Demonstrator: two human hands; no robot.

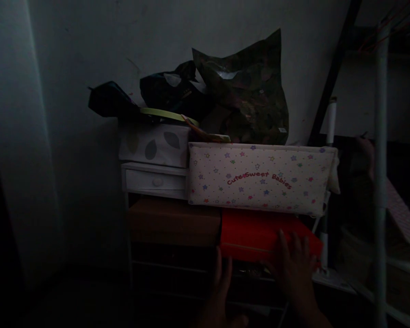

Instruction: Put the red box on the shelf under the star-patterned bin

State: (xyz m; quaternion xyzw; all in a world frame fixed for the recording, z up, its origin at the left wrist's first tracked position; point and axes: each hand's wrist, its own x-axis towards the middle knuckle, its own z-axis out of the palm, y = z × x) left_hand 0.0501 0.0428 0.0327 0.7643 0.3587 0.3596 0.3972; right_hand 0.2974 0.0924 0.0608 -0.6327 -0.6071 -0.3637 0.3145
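Note:
The room is dim. A red box sits on a shelf beneath a white padded case printed with stars and the words "Cute Sweet Babies". My right hand lies flat against the red box's front right part, fingers spread. My left hand is raised just below the box's left front corner, fingers up and apart, apparently holding nothing. A brown box stands to the left of the red one.
A white drawer and a leaf-patterned box are stacked at the left. Dark bags are piled on top against the wall. A white pole and more shelving stand at the right.

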